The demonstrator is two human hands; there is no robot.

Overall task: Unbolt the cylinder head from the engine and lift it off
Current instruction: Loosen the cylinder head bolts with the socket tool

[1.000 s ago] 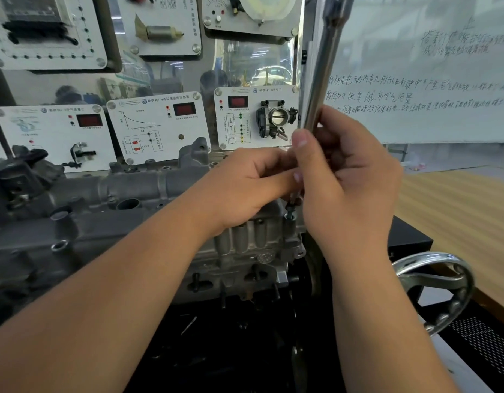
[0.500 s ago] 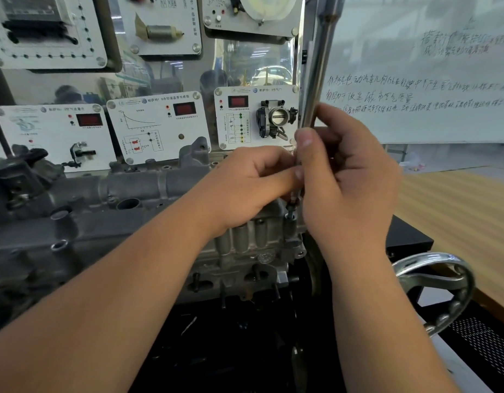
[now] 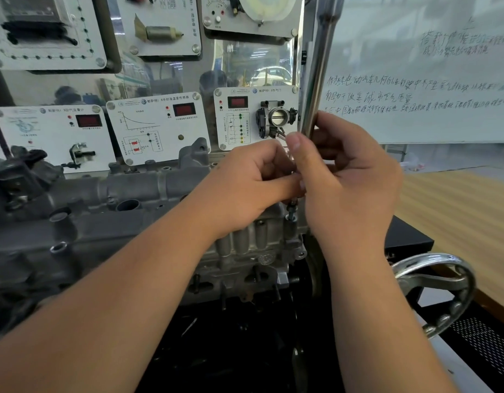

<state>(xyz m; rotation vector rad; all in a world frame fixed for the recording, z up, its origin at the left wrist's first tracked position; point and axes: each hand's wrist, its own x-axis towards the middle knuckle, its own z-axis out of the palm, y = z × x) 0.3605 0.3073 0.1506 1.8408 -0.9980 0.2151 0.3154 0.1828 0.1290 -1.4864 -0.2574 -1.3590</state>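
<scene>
Now your two hands meet above the right end of the grey cast-metal cylinder head (image 3: 149,194), which sits on top of the engine in the left and middle of the view. Your right hand (image 3: 350,188) is curled around the long shiny steel wrench handle (image 3: 320,72), which rises almost upright and goes out of the top of the picture. Your left hand (image 3: 245,182) is curled too, and its fingertips pinch the lower part of the same tool, just beside your right thumb. Under the hands a small dark bolt (image 3: 292,209) stands up from the corner of the cylinder head; whether the tool sits on it I cannot tell, because your fingers hide that place. Behind the engine hang white training panels with red displays (image 3: 157,123), and a whiteboard with handwriting (image 3: 421,80) is on the right. A chrome handwheel (image 3: 438,290) is at the lower right, near a wooden bench (image 3: 457,211)
</scene>
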